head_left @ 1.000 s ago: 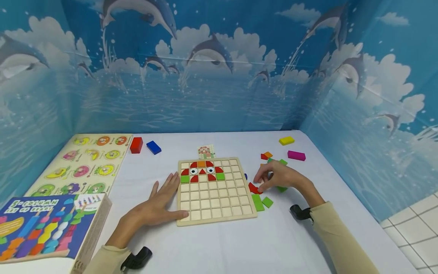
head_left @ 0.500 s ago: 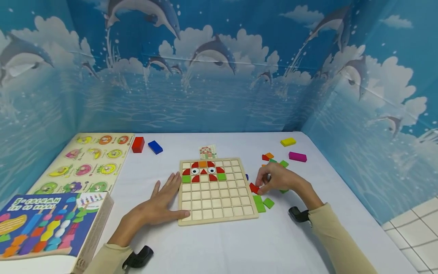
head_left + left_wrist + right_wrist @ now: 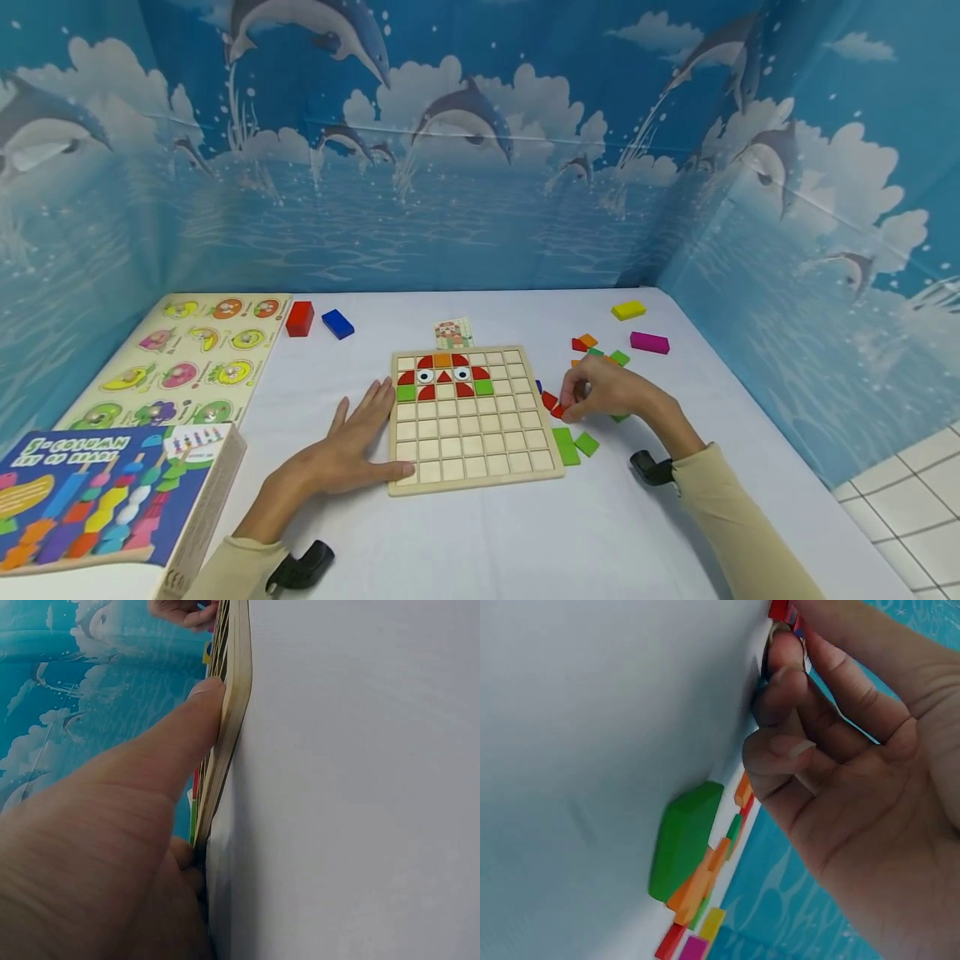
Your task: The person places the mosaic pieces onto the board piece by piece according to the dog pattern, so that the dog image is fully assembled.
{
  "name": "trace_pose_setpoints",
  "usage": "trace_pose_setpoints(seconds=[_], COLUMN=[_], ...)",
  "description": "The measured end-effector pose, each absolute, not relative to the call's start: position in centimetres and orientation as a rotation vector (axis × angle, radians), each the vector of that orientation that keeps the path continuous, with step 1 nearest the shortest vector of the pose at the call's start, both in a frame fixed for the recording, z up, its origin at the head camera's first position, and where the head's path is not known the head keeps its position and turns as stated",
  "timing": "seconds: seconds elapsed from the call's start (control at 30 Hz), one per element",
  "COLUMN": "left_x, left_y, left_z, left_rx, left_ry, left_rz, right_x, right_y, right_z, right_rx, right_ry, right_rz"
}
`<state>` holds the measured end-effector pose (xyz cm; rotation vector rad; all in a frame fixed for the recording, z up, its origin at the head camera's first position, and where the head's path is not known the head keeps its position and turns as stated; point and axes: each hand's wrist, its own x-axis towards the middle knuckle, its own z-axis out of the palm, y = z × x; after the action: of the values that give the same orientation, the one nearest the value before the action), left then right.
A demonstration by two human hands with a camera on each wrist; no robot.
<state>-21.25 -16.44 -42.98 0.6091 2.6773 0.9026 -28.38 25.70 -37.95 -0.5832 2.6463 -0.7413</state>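
A wooden grid board lies in the middle of the white table, with a red, green and orange tile picture in its top rows. My left hand lies flat and open on the table, its fingers against the board's left edge. Right of the board, my right hand pinches a small red tile with curled fingertips; the red tile shows at the fingertips in the right wrist view. Loose green tiles lie just below that hand.
More loose coloured tiles lie behind the right hand, with a magenta block and a yellow block farther back. A red block, a blue block, a fruit puzzle board and a toy box sit left. A pattern card lies behind the board.
The right hand has closed its fingertips on the red tile and shifted it slightly up beside the board's right edge. The left hand has stayed in place.
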Motion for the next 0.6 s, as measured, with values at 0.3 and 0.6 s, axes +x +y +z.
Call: trace_pose_setpoints(seconds=[0.3,0.6], left_x=[-21.01,-20.98], left_y=[-16.17,-16.25], left_z=[-41.9,-41.88], left_rx=[0.595,0.603], left_ry=[2.652,2.638], left_rz=[0.887,0.905], right_x=[-28.37,-28.36], right_y=[25.69,25.24], right_z=[-37.95,-38.37], right_rx=[-0.568,-0.604], right_ry=[2.658,2.663], right_rz=[-0.736,-0.799])
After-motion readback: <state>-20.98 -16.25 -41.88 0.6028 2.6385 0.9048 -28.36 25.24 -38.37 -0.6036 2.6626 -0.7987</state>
